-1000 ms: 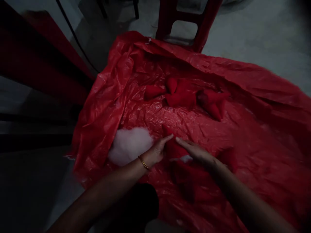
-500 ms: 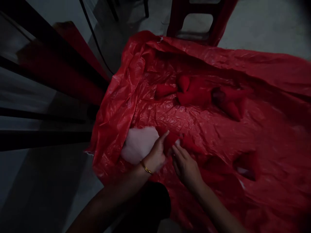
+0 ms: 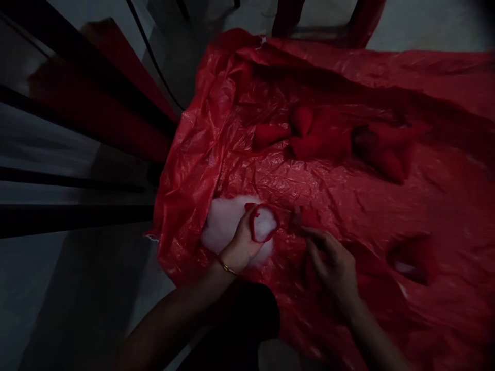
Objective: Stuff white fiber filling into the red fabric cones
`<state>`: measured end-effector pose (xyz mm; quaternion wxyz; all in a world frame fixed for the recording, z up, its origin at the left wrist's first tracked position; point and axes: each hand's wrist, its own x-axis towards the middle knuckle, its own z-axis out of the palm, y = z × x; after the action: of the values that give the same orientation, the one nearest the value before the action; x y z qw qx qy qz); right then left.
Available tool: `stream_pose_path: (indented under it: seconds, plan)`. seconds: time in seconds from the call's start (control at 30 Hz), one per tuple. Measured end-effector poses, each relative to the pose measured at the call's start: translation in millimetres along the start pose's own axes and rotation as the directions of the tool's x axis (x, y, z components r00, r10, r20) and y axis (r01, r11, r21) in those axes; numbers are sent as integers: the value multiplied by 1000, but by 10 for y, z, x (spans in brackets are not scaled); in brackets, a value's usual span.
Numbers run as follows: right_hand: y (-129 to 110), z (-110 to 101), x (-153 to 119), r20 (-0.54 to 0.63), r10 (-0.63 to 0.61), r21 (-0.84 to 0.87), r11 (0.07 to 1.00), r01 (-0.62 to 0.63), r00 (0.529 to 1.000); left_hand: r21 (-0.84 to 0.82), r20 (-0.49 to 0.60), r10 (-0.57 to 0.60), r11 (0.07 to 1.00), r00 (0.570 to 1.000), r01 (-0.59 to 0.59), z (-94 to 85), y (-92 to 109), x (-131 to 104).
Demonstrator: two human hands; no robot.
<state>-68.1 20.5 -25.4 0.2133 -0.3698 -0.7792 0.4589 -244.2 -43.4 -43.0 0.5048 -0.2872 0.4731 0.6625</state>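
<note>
My left hand, with a gold bracelet at the wrist, is closed around a small red fabric pouch. The pouch's round mouth faces up, and white stuffing fills it. Beneath and beside that hand lies a larger heap of white fluffy stuffing. My right hand is apart from the pouch, a little to its right, over the red plastic sheet. Its fingers are bent and point left; motion and dim light smear the fingertips, so anything between them cannot be made out.
Several red fabric pieces lie on the far part of the sheet. Another red pouch, with something white inside, lies at right. A red stool stands beyond the sheet. Dark bars and a cable are at left.
My right hand has pulled away from the pouch to the right. The pouch in my left hand now has its stuffed mouth turned up. The view has shifted slightly.
</note>
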Motion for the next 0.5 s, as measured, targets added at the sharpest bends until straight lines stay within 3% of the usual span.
stream_pose_path:
  seconds: [0.07,0.17,0.23,0.37,0.5]
  plan:
    - [-52,3,4,6,-59,-5,998,59,998,-29,-5,-54,998,999,54,27,-3,-46]
    - [-106,140,19,105,-193,-53,979,199,976,28,38,-174,984,984,173,84,-90,-119]
    - [-100,230,16,159,-198,-156,962,222,967,79,54,-228,971,972,224,118,-177,-164]
    - [0,254,-50,298,-4,-252,964,83,955,181,80,-245,957,966,228,140,-346,-252]
    - [81,254,-149,342,117,-1,992,-124,932,239,149,-167,962,975,128,108,-459,-328]
